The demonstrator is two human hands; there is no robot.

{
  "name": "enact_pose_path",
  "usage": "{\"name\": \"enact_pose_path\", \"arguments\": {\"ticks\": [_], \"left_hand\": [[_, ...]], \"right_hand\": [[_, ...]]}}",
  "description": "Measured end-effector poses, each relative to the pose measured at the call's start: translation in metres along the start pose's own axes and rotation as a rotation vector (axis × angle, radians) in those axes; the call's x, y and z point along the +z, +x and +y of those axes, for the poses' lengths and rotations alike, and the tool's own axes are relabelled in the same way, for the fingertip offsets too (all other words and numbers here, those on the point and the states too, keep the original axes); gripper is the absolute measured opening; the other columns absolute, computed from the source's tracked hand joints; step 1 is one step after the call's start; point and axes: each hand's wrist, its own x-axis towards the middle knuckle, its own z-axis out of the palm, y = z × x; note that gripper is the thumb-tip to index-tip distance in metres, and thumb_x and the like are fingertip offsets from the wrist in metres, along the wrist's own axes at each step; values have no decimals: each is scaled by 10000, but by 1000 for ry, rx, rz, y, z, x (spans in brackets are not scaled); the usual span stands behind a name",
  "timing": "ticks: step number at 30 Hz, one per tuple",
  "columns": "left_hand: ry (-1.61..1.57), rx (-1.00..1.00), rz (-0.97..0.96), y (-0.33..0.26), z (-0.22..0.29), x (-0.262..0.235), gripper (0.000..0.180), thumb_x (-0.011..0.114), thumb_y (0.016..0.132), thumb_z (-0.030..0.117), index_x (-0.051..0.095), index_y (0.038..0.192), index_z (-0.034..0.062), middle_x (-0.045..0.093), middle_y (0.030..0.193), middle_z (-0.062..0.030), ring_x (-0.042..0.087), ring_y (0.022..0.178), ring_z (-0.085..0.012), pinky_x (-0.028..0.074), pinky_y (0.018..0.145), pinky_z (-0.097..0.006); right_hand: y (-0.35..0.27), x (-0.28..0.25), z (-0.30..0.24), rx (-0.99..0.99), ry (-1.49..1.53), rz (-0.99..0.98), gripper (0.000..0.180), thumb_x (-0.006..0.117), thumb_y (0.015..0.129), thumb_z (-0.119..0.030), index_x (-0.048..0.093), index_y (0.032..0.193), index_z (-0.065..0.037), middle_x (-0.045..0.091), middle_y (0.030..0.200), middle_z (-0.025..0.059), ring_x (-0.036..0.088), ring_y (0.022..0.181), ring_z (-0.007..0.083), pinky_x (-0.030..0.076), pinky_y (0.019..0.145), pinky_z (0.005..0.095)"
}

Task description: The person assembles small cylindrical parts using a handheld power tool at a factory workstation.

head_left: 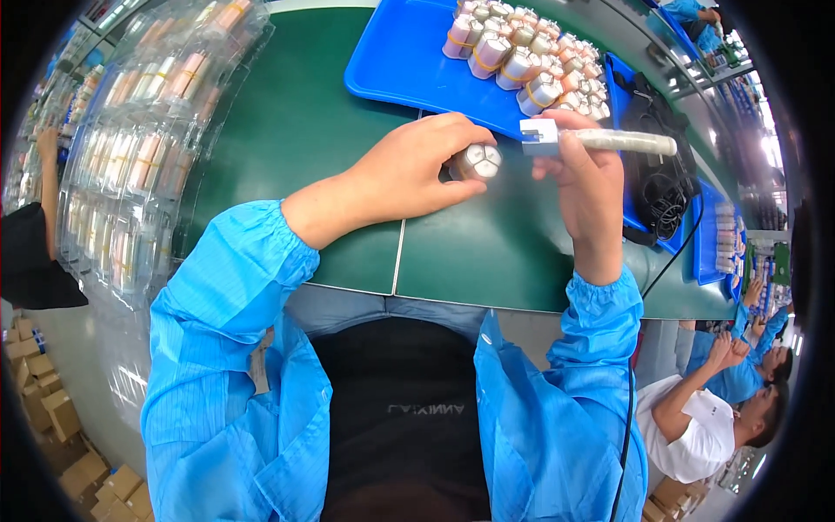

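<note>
Gripping a small bundle of cylinders (475,162), the left hand (409,170) held it just above the green counter (296,130), fingers wrapped round it, its long axis running toward three o'clock with the round end faces turned to the right. At three o'clock from the bundle, the right hand (584,178) was closed round a white wrapped tool (600,139), whose long axis lay from nine to three o'clock, its blocky white head pointing at nine o'clock, just beside the bundle. At twelve o'clock sat a blue tray (391,61) of similar bundles.
</note>
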Motion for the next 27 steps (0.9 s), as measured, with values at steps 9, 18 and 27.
{"name": "enact_pose_path", "arguments": {"ticks": [9, 18, 27], "left_hand": [[-53, 20, 7, -3, 4, 10, 440, 820, 769, 111, 642, 1166, 45, 666, 1079, -98, 666, 920, -236, 561, 787, -336], [48, 106, 73, -3, 5, 12, 425, 802, 767, 108, 648, 1153, 24, 663, 1066, -114, 666, 921, -259, 554, 789, -346], [20, 84, 52, -4, 4, 12, 426, 775, 772, 101, 636, 1167, 18, 657, 1061, -112, 665, 916, -258, 550, 788, -353]], "right_hand": [[-10, 3, 10, -333, -539, 34, 195, 734, 924, -151, 650, 1014, 1, 647, 865, 36, 605, 714, 88, 487, 602, 233], [-6, 2, 9, -393, -567, 22, 154, 756, 884, -108, 653, 945, -12, 653, 827, 41, 615, 694, 99, 487, 606, 230], [-4, 4, 7, -459, -708, -64, 127, 761, 863, -68, 661, 924, -21, 655, 817, 37, 616, 683, 100, 485, 597, 234]]}}
